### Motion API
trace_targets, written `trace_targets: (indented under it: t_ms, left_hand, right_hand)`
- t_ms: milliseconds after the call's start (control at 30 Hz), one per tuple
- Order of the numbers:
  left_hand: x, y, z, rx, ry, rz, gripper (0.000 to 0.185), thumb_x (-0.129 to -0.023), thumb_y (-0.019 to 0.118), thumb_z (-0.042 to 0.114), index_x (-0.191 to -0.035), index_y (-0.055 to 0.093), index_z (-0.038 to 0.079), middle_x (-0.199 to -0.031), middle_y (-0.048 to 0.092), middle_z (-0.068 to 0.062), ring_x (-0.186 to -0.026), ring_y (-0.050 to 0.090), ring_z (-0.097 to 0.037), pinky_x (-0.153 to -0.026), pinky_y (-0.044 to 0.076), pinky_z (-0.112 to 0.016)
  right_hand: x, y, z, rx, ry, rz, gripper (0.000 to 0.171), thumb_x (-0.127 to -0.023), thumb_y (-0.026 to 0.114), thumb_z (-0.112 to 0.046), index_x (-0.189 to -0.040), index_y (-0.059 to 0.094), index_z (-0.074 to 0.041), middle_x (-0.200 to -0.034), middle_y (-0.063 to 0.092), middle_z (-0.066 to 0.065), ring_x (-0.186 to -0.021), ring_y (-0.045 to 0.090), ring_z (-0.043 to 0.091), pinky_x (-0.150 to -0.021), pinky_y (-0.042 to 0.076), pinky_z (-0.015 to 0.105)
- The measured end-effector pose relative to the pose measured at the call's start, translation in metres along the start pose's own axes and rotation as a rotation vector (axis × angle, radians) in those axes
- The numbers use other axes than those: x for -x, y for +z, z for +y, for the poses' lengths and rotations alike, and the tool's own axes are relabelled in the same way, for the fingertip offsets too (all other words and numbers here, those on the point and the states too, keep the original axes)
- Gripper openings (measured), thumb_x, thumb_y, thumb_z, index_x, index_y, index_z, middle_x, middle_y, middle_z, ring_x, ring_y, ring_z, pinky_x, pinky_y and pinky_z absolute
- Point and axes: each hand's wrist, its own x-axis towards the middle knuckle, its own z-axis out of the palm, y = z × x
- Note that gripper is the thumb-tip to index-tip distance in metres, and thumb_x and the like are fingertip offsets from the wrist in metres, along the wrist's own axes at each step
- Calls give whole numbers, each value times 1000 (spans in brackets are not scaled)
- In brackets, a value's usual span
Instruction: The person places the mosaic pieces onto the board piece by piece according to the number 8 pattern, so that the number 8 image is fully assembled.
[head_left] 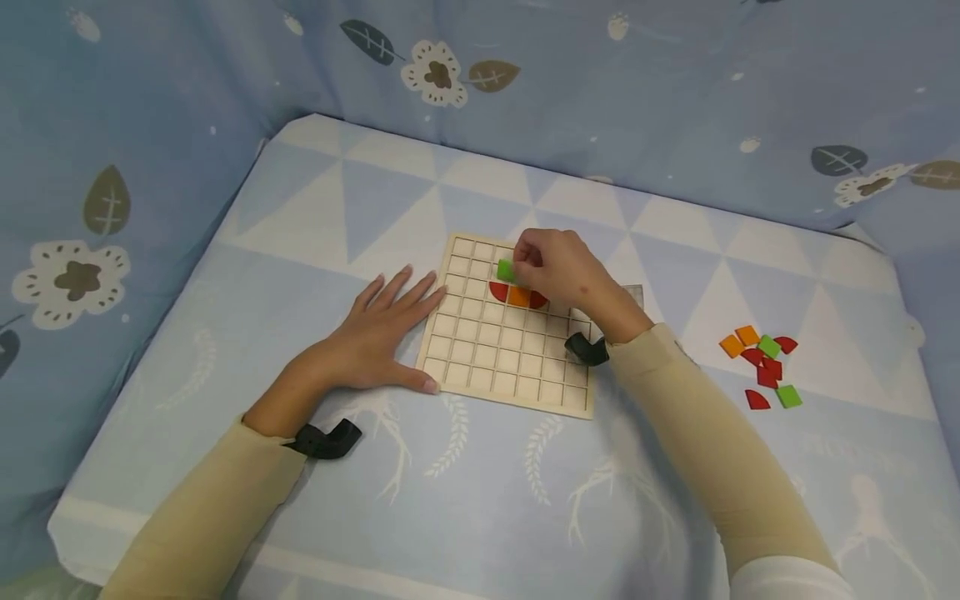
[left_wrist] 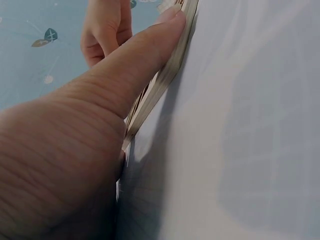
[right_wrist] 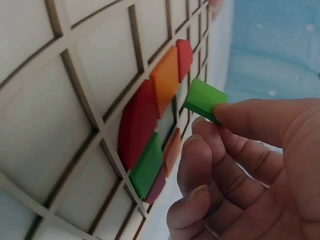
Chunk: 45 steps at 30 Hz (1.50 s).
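Grid board (head_left: 487,356), left side: flat on the desk (head_left: 480,475). Left hand (head_left: 378,333) lies beside it, fingers spread, gripping nothing, thumb touching near the lower left corner. Judged adequate as a brace; light, even pressure should prevent sliding.
Left red quarter-piece (head_left: 499,291): on the board, just on the near side of the green tile (head_left: 506,271). Judged most liable to be nudged; bring the tile down from above rather than across it.
Green tile position: held over the board, tilted and clear of the surface in the right wrist view. Step in hand appears to be seating it in a cell. Recommended: level it, square its sides to the grid lines, lower, then press flat. Exact cell beneath: cannot be confirmed.
Orange square (head_left: 518,297): between the two red quarter-pieces; a sound reference for alignment.
Right red quarter-piece (head_left: 537,300): partly covered by the right hand (head_left: 555,262) in the head view. Second green tile (right_wrist: 146,166) adjoins it; fingers should avoid both.
Right hand grip: narrow fingertip pinch on the held tile's edge, remaining fingers curled below. Those fingers should be lifted aside before lowering.
Black wrist device (head_left: 587,349): above the board's right side; watch clearance.
Loose pieces (head_left: 767,375): red, orange and green, on the desk well right of the board; no obstruction.
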Motion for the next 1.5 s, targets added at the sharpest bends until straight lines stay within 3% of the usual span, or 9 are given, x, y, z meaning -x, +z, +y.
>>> trace_targets:
  t_ms: [300,667,900,1100,1300,1500]
  left_hand:
    - [-4,-2,4,-5,11,1,119,-68,64,79,-157,5,25,-162,-4,1,-146,-14,-25,-113,-5,-53]
    - [-8,1,7,-19,39,-11,118,-69,63,78,-157,6,24,-162,-2,1,-146,-13,-25,-114,-6,-52]
    - [-9,0,10,-22,23,-27,119,-68,63,79,-157,4,25,-162,-5,0,-146,-14,-25,-113,-5,-53]
    - [-9,1,9,-23,9,-23,120,-67,63,80,-156,3,27,-162,-7,2,-146,-15,-25,-113,-5,-53]
    - [-7,1,6,-20,6,-9,120,-68,63,80,-156,3,26,-162,-8,3,-146,-16,-25,-113,-6,-52]
    - [-1,0,3,-7,-5,9,121,-67,64,79,-157,4,25,-162,-7,1,-146,-15,-26,-113,-6,-54]
  right_hand:
    - [-3,3,2,50,18,-4,8,-95,58,-23,-90,58,-16,-76,62,-1,-61,56,18,-62,45,32]
    - [2,10,-1,202,109,12,13,-96,54,-22,-87,61,-17,-78,60,-1,-66,54,19,-57,45,34]
    - [13,11,-4,302,69,58,15,-96,53,-19,-92,67,-15,-84,59,-1,-74,52,18,-64,45,33]
    - [42,3,-4,206,25,111,19,-96,53,-21,-101,70,-14,-87,62,-2,-74,54,16,-66,45,32]
    - [96,-5,7,42,23,108,18,-96,57,-29,-101,71,-18,-86,63,-8,-76,53,13,-65,46,32]
    - [157,-8,40,3,127,203,25,-95,62,-32,-111,70,-14,-92,66,-5,-77,56,13,-60,50,28]
